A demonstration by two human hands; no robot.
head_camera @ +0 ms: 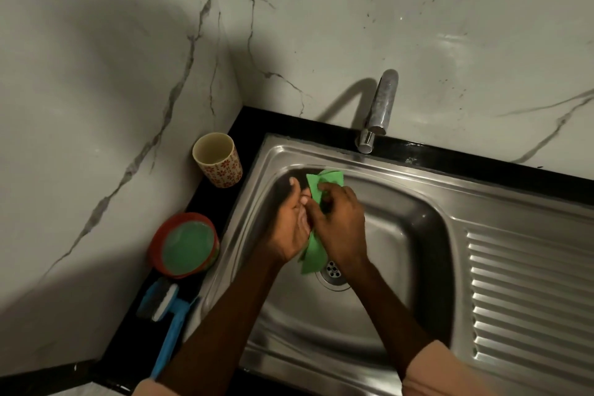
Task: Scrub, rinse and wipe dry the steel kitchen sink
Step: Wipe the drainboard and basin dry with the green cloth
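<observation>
Filling the frame from 9 to 3 o'clock: one steel sink (pixel 401 315), basin under both hands. Hanging over the drain (pixel 332 270), long axis 12 to 6: one green cloth (pixel 313 255). Pinching it from 3 o'clock, fingers curled: right hand (pixel 340 225). Pressing it from 9, palm spread: left hand (pixel 291 228), equally near. Standing at 12: one tap (pixel 381 106).

Your open path, the ribbed drainboard (pixel 527 292) at right, cup (pixel 218 159), soap tub (pixel 184 244), brush (pixel 167 315) crowding left ledge, tap (pixel 379 109) behind basin
</observation>
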